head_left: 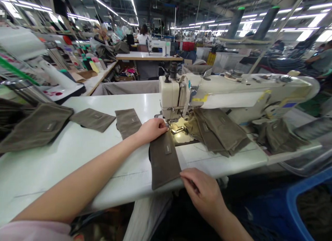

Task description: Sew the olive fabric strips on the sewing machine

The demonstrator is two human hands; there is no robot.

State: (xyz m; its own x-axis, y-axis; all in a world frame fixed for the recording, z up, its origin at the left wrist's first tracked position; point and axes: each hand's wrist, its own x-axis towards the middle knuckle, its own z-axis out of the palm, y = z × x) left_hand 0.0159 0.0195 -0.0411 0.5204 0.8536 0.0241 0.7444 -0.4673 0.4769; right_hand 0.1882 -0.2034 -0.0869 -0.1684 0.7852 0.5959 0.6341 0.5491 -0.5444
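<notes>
A grey-brown fabric piece [164,159] with a small label lies on the white table [77,154], its far end under the presser foot [177,128] of a cream sewing machine [220,95]. My left hand [151,129] rests on the piece's far left corner beside the needle, fingers curled down on the cloth. My right hand [203,192] pinches the piece's near right corner at the table edge.
Similar fabric pieces lie to the left [93,119], [128,121], a stack [36,126] at far left, and sewn pieces [220,130] are piled behind the needle. A blue bin [308,199] stands at lower right. Other workstations and people fill the background.
</notes>
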